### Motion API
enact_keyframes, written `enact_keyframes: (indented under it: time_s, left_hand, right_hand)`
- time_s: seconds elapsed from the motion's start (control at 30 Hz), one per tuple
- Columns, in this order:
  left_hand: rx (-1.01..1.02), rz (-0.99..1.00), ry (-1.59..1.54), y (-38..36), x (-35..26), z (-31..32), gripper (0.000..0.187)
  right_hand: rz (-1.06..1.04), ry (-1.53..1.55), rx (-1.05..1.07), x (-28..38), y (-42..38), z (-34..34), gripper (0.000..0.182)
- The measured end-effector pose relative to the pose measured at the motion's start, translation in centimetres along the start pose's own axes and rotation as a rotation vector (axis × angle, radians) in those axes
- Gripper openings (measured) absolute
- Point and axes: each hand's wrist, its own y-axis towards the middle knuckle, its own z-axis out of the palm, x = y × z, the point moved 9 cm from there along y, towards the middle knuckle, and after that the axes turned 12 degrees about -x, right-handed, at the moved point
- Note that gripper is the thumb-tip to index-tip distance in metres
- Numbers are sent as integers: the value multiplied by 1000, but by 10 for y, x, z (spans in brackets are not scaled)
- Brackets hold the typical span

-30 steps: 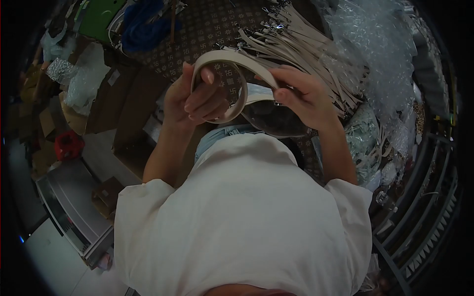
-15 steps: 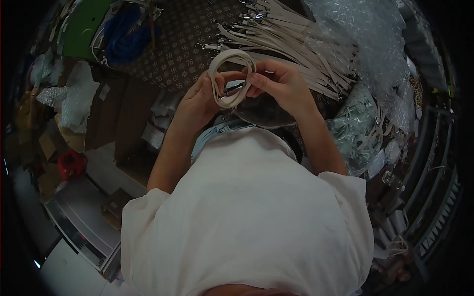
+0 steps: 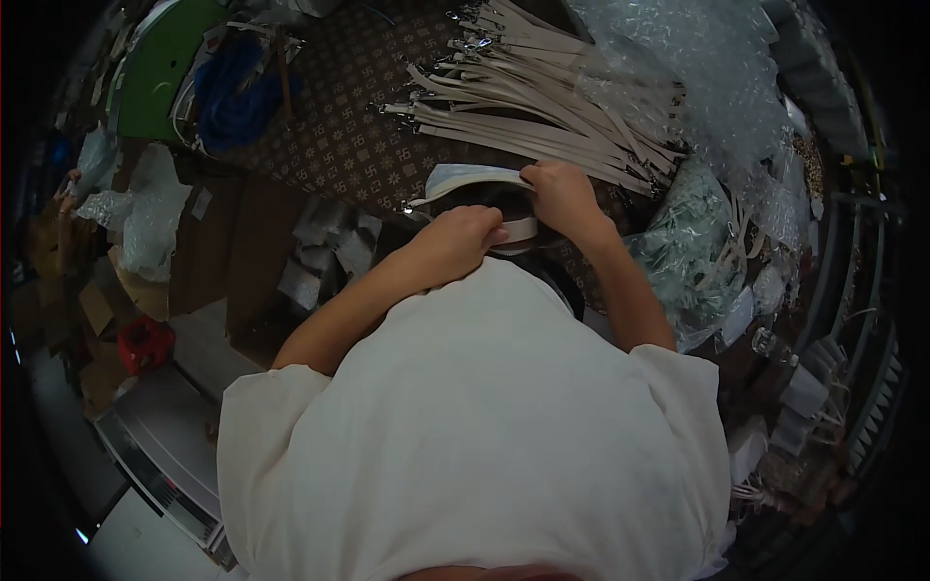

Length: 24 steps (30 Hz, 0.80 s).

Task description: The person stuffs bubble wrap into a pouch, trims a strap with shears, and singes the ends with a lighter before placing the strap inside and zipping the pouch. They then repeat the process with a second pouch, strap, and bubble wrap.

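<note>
A beige strap point(image 3: 480, 179) with a metal clasp point(image 3: 409, 207) at its left end curves in front of my body. My right hand point(image 3: 567, 201) is closed on the strap, fingers pinched at its upper right stretch. Closer to my shirt, my left hand point(image 3: 450, 244) is closed with its fingers curled against a lower band of strap point(image 3: 521, 229); its grip is partly hidden. Something pale blue point(image 3: 450, 174) shows just behind the strap. Beyond my hands many similar straps with metal clips point(image 3: 542, 107) lie side by side on a brown patterned cloth point(image 3: 339, 126).
Clear bubble wrap point(image 3: 668, 48) covers the far right of the straps. Pale green plastic packaging point(image 3: 688, 242) sits beside my right forearm. An open cardboard box point(image 3: 257, 242) with wrapped pieces stands at left. Farther back are a blue bundle point(image 3: 232, 92) and a green panel point(image 3: 165, 68).
The strap was a coiled ring held up between both hands; now it is unrolled into a wide curve. Both hands have come lower, and my right hand has moved rightward.
</note>
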Motion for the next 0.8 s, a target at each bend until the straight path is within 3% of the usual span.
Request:
enact_keyframes:
  time_s: [0.07, 0.2, 0.3, 0.37, 0.6, 0.67, 0.73, 0.8]
  left_hand:
    - [-223, 17, 100, 1, 2, -13, 21]
    - [-276, -51, 205, 3, 2, -21, 21]
    - [-205, -1, 463, 15, -5, -13, 15]
    - [200, -16, 642, 32, -11, 15, 9]
    - [129, 58, 598, 46, 12, 35, 12]
    - [227, -47, 545, 48, 39, 35, 16]
    - [220, -7, 557, 55, 38, 42, 19]
    - [213, -142, 520, 65, 41, 50, 22]
  right_hand:
    - [-5, -27, 5, 3, -3, 0, 18]
    - [-25, -51, 66, 8, -4, 2, 10]
    - [-33, -68, 104, 11, -3, 8, 8]
    - [-50, -74, 118, 11, -2, 10, 7]
    - [-43, 12, 78, -1, 0, 5, 7]
    - [9, 34, 69, -4, 0, 4, 8]
    - [-4, -23, 115, -2, 1, 11, 11]
    - [10, -24, 104, -6, 4, 11, 11]
